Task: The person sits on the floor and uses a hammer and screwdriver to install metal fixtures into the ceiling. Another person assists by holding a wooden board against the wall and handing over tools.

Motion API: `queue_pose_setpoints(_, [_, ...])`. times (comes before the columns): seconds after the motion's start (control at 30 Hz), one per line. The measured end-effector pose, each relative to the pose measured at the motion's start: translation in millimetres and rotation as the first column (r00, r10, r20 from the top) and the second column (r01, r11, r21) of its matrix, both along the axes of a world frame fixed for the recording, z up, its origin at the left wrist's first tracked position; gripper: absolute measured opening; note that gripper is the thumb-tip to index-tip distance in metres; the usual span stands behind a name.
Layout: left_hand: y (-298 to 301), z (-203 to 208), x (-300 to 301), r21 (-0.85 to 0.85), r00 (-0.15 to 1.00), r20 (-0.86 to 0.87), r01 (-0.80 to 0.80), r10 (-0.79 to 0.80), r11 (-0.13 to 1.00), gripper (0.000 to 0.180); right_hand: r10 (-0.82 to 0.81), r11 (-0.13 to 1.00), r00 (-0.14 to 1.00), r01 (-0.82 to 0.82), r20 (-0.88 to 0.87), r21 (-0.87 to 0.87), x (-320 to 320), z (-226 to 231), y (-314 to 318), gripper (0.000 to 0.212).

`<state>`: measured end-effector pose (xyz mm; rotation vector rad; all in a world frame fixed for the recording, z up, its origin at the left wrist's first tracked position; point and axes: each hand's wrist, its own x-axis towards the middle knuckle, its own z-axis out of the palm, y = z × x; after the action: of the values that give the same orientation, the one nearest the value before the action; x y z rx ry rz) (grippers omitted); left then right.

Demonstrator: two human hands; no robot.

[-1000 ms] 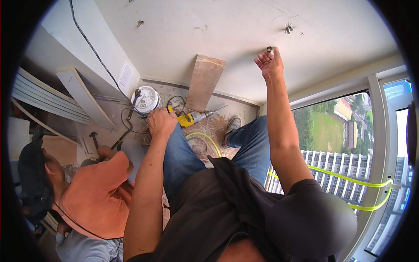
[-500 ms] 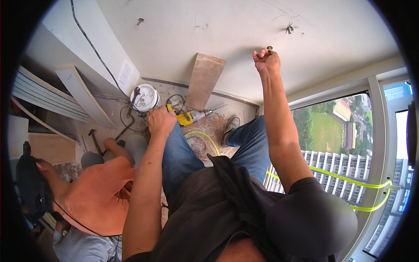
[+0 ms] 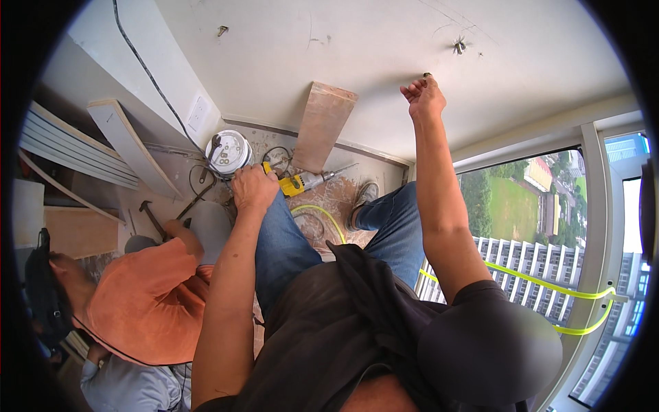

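Fingertips of the bare right hand (image 3: 428, 101), up at the pale plastered wall (image 3: 384, 51), meet the small dark metal fitting (image 3: 428, 75) at its face, and the other fingers curl loosely below, a little apart. Is it a firm pinch? Cannot tell; thumb and fingers cover most of the piece. That long, raised arm looks to be the price of working the wall from a seat or low crouch.

Down to the bare left hand (image 3: 255, 187): draped over the blue denim knee (image 3: 274, 223), probably for balance. Its fingertips are hidden, so no call on any grip. Just beyond, the yellow-and-grey power drill (image 3: 302, 183) lies on the dusty floor, apparently parked within easy reach.

Containers now, and there's 1 to report: the round white plastic bucket (image 3: 237, 154), near the corner, its lid on. Contents? Out of sight. Up top, the dark metal hand tool (image 3: 215, 145) lies at the lid's left edge, the bucket seemingly doubling as a small shelf.

Right beside, the flat brown wooden board (image 3: 324, 127) leans on the wall, its foot on the floor, likely stood up to save space. Over on the left, 1 co-worker in the orange shirt (image 3: 147, 302) bends low, near the dark-headed hammer (image 3: 151, 216).
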<state>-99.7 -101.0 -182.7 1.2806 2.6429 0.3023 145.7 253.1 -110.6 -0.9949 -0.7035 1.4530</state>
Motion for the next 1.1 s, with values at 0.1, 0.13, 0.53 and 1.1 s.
queue_pose_setpoints(0.1, [-1,0,0,0.006,1.0,0.007,-0.007,0.007,1.0,0.04,0.061,0.996,0.975,-0.073,-0.213,-0.046,-2,3,4,0.039])
queue_pose_setpoints(0.13, [-2,-1,-1,0.004,1.0,0.008,-0.011,0.011,1.0,0.04,0.05,0.993,0.967,-0.075,-0.251,-0.094,-3,6,3,0.039])
queue_pose_setpoints(0.53, [0,1,-1,-0.016,0.999,0.029,-0.017,0.018,1.0,0.041,-0.072,0.997,0.996,0.072,-0.051,0.004,-1,6,1,0.021])
queue_pose_setpoints(1.1, [-2,2,0,-0.027,1.0,0.02,-0.021,0.021,0.999,0.041,-0.158,0.983,0.956,0.128,0.246,0.133,-16,8,-14,0.028])
